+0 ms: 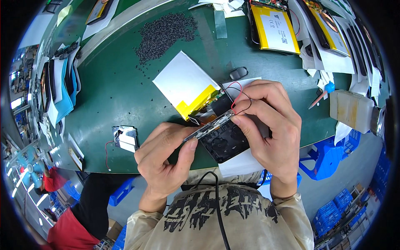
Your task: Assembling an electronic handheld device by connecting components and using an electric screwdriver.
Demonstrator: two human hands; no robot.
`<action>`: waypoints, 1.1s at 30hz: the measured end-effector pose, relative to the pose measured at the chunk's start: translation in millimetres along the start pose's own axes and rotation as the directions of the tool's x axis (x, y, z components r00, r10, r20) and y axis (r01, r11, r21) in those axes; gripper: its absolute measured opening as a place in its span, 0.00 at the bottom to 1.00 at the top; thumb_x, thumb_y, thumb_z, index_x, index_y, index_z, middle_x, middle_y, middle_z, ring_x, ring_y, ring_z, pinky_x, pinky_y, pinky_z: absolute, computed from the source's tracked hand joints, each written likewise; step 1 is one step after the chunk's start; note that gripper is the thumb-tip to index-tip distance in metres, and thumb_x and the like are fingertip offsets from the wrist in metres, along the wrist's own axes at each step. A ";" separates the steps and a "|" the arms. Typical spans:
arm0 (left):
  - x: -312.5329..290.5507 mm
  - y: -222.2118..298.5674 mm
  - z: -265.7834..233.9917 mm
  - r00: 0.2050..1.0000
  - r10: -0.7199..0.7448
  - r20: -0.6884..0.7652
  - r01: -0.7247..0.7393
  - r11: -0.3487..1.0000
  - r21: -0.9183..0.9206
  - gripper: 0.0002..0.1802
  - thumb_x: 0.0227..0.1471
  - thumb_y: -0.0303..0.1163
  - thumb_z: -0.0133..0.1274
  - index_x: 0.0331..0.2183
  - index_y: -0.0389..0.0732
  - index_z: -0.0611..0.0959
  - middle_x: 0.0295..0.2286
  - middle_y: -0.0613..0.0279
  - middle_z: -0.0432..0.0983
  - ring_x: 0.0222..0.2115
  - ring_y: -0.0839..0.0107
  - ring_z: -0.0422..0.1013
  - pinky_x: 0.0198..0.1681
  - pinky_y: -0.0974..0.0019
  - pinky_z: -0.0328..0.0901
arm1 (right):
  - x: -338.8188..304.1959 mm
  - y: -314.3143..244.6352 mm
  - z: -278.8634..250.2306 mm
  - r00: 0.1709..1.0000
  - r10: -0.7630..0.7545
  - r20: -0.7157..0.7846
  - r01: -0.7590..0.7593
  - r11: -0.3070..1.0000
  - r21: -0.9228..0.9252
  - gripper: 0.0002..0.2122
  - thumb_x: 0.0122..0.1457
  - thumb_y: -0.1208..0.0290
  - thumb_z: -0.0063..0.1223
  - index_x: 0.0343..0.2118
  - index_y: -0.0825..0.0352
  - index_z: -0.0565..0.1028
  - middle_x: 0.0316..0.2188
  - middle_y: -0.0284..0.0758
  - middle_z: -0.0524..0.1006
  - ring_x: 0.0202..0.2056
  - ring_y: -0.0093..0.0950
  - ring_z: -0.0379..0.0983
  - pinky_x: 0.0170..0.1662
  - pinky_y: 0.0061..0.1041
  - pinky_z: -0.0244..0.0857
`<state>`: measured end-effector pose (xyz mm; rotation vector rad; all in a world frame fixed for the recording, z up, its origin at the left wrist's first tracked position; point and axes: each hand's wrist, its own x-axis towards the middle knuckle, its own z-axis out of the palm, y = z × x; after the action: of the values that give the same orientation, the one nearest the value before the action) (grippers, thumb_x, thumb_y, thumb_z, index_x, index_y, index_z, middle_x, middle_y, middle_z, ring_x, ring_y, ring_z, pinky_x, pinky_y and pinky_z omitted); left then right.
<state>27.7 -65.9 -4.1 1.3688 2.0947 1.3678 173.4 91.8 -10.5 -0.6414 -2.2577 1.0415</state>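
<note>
Both hands, the left hand [166, 152] and right hand [271, 125], pinch a black plastic tablet shell [223, 139] at the green bench's [112, 96] near edge, tilting it upward, apparently exposing its silver-and-yellow flat battery [187, 85] and red wires [238, 96].

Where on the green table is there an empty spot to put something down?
The widest bare patch of green table lies between the pile of small black screws, the white battery pack and the stacked devices at the left edge. The right side is crowded with opened tablets and papers.
</note>
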 end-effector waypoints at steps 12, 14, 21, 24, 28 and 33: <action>1.2 3.9 1.4 0.999 0.032 -0.021 -0.031 0.998 0.050 0.08 0.45 0.17 0.61 0.33 0.26 0.85 0.26 0.51 0.81 0.26 0.59 0.76 0.32 0.63 0.71 | 0.4 -0.8 -0.5 1.000 0.007 0.005 -0.007 1.000 -0.003 0.08 0.43 0.83 0.66 0.27 0.72 0.77 0.33 0.37 0.77 0.40 0.36 0.75 0.46 0.32 0.67; 0.9 2.1 2.4 0.998 0.052 -0.030 -0.051 0.997 0.054 0.08 0.45 0.17 0.61 0.33 0.26 0.85 0.26 0.51 0.81 0.26 0.59 0.76 0.32 0.63 0.71 | 0.3 -0.4 0.1 1.000 0.004 0.004 -0.004 1.000 -0.001 0.08 0.43 0.83 0.66 0.27 0.72 0.77 0.33 0.37 0.77 0.40 0.36 0.75 0.46 0.32 0.68; 3.2 5.2 3.5 0.994 0.100 -0.042 -0.095 0.989 0.111 0.09 0.45 0.17 0.61 0.33 0.27 0.85 0.27 0.51 0.82 0.27 0.58 0.77 0.33 0.63 0.71 | 0.2 -1.4 -0.8 1.000 0.017 0.012 -0.017 1.000 -0.009 0.08 0.44 0.82 0.66 0.28 0.71 0.77 0.34 0.37 0.77 0.41 0.37 0.74 0.46 0.32 0.67; 4.0 8.0 5.0 0.994 0.092 -0.056 -0.084 0.989 0.125 0.09 0.45 0.17 0.61 0.33 0.27 0.85 0.26 0.51 0.82 0.27 0.58 0.77 0.33 0.63 0.71 | 0.3 -1.6 -1.7 1.000 0.021 0.016 -0.021 1.000 -0.015 0.08 0.44 0.82 0.66 0.28 0.71 0.77 0.34 0.37 0.77 0.41 0.37 0.74 0.46 0.33 0.67; 4.1 6.5 4.2 0.995 0.092 -0.040 -0.086 0.986 0.142 0.10 0.44 0.17 0.61 0.33 0.27 0.85 0.27 0.51 0.82 0.27 0.58 0.77 0.33 0.63 0.72 | 0.6 -2.5 -2.1 0.999 0.041 0.029 -0.040 0.999 -0.033 0.08 0.45 0.82 0.65 0.29 0.71 0.78 0.35 0.36 0.77 0.42 0.37 0.74 0.47 0.33 0.67; 4.5 4.9 -0.4 0.991 0.128 -0.023 -0.123 0.980 0.155 0.12 0.44 0.18 0.62 0.35 0.27 0.85 0.30 0.49 0.82 0.28 0.57 0.77 0.34 0.62 0.72 | 2.6 -3.4 -0.2 0.999 0.034 0.035 -0.033 0.999 -0.030 0.08 0.46 0.82 0.65 0.29 0.71 0.77 0.35 0.37 0.77 0.42 0.37 0.74 0.48 0.33 0.67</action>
<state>27.9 -61.9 1.3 1.5742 2.2082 1.3077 171.0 91.6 -6.9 -0.6799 -2.3038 1.0449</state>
